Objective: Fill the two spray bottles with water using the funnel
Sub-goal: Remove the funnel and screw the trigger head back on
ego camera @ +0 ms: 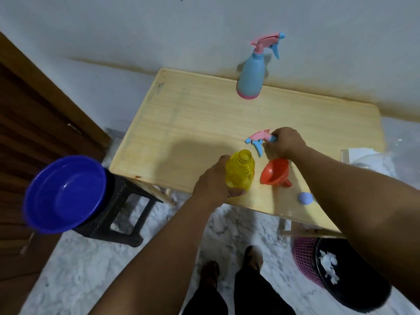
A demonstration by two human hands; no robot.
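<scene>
wooden table against white wall, marble floor. left hand grips open yellow bottle near front edge; right hand clasps spray head; orange funnel beside; blue bottle back edge.

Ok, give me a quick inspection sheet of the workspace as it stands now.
Surface: pale wooden table against the wall, mostly bare.
Job's things: yellow translucent bottle upright, neck open; orange plastic funnel lying on its side beside it; pink-and-blue spray head off, on the table; blue spray bottle with pink base capped, at the far edge; blue plastic basin on a dark stool to the left.
Clutter: small pale blue round object near the front edge.
Grippers: left hand grips the yellow bottle; right hand holds the spray head.
Cables: nothing seen.
Surroundings: marble-pattern floor, pink basket, wooden door at left.
</scene>
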